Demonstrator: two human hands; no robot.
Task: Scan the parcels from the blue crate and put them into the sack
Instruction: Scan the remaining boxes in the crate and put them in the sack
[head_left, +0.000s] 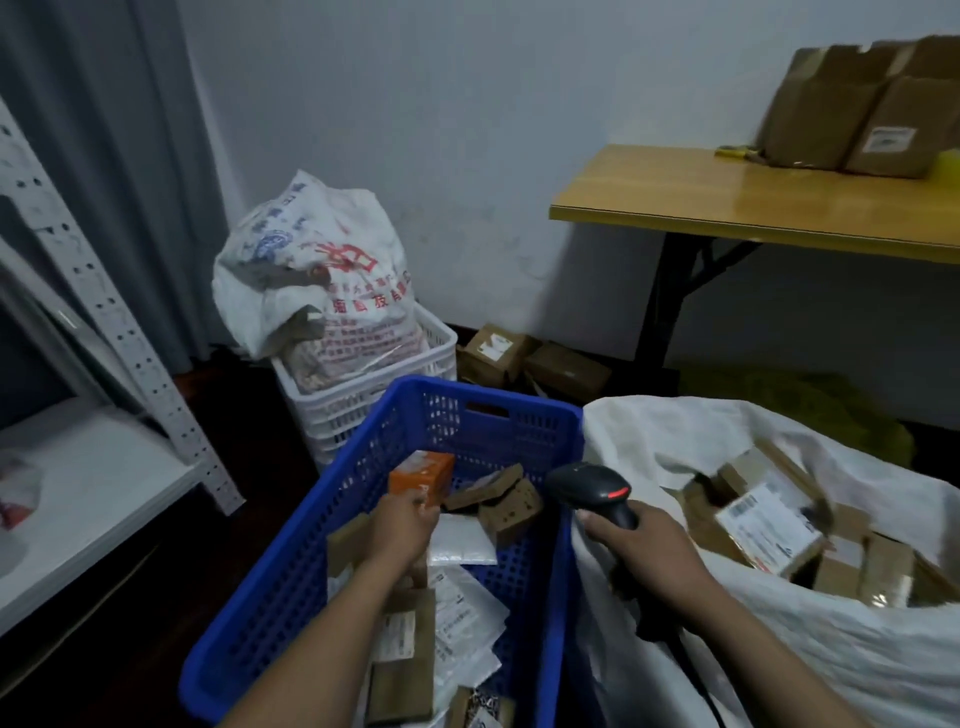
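The blue crate (311, 519) stands in front of me with several cardboard boxes and white mailer bags inside. My left hand (402, 525) reaches into it and grips an orange box (422, 475) by its lower edge. My right hand (641, 543) holds a black barcode scanner (592, 488) by its handle, over the crate's right rim, with its red window lit. To the right lies the open white sack (779, 649), with several brown parcels (769, 525) inside.
A white crate (358, 400) with a printed, stuffed bag (311, 270) stands behind the blue crate. Loose boxes (535, 358) lie on the floor by the wall. A wooden table (727, 208) with cartons is at the right, a metal shelf (88, 493) at the left.
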